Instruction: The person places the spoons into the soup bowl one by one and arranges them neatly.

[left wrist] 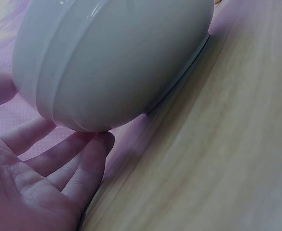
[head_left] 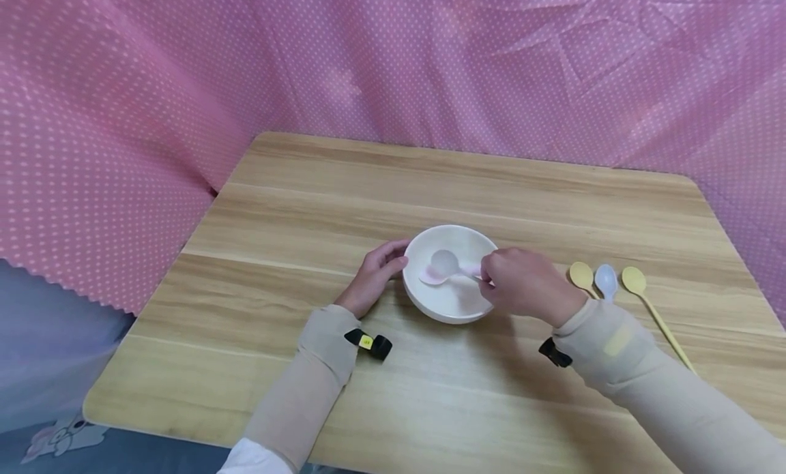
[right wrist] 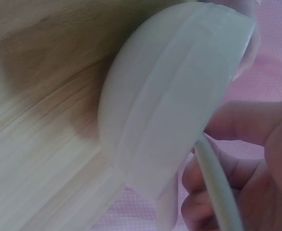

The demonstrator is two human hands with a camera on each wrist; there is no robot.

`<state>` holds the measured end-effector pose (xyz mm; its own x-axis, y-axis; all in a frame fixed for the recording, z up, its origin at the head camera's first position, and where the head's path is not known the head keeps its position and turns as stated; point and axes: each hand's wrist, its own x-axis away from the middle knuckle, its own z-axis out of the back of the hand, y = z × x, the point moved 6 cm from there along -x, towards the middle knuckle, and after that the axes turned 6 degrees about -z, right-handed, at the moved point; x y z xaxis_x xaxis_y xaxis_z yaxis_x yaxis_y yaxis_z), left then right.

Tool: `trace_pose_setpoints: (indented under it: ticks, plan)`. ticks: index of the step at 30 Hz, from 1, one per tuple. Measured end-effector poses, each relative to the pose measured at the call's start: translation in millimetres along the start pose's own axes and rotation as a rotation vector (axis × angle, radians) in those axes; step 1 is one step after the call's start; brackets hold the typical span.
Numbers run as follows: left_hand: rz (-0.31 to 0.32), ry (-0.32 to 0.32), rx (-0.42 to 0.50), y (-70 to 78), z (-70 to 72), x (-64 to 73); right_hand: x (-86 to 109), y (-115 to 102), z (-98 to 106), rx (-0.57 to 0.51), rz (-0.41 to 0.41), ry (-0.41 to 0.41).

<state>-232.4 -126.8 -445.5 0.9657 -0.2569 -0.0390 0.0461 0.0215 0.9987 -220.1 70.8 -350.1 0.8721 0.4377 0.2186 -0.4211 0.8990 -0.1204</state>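
Observation:
A white bowl (head_left: pixel 445 305) stands on the wooden table. At its left side my left hand (head_left: pixel 376 273) holds it, thumb at the rim and fingers spread along the outer wall; in the left wrist view the fingertips (left wrist: pixel 100 139) meet the bowl's curved side. Over the right rim, my right hand (head_left: pixel 522 283) pinches the handle of a whitish spoon (head_left: pixel 444 262), its head inside the bowl. That handle (right wrist: pixel 220 187) passes between thumb and curled fingers in the right wrist view. A pink spoon (head_left: pixel 432 276) lies in the bowl, partly covered by the whitish one.
To the right on the table lie a yellow spoon (head_left: pixel 580 275), a pale blue spoon (head_left: pixel 606 280) and another yellow spoon (head_left: pixel 634 279) with a long handle. My right forearm covers parts of their handles. A pink dotted cloth (head_left: pixel 393 65) hangs behind the table (head_left: pixel 258 378).

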Motion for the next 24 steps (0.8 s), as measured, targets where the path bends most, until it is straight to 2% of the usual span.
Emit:
trace_pose_setpoints:
  ticks: [10,24]
  plan:
    - [-0.053,0.004,0.026,-0.9,-0.1,0.2,-4.3,-9,-4,0.035,0.037,0.019]
    - [-0.040,0.008,0.012,-1.5,0.0,0.8,-9.3,-16,-10,0.038,0.042,0.006]
